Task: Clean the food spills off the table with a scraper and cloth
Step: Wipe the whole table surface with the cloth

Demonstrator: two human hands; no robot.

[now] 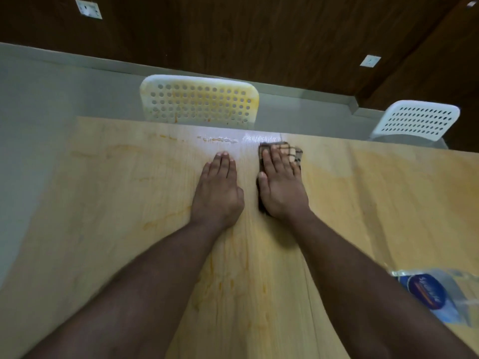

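Observation:
A light wooden table [116,193] carries orange smears and streaks across its top. A line of pale food residue [217,139] lies near the far edge, just beyond my left fingertips. My left hand [217,190] rests flat on the bare wood, fingers together, holding nothing. My right hand [281,187] presses flat on a dark checked cloth [293,151], whose far end sticks out past my fingers. A wet shiny patch [261,138] sits beside the cloth at the far edge. No scraper is in view.
A stained white perforated chair [199,99] stands behind the table's far edge, a clean white one [417,120] at the far right. A clear plastic bottle with a blue label [430,294] lies on the table by my right forearm.

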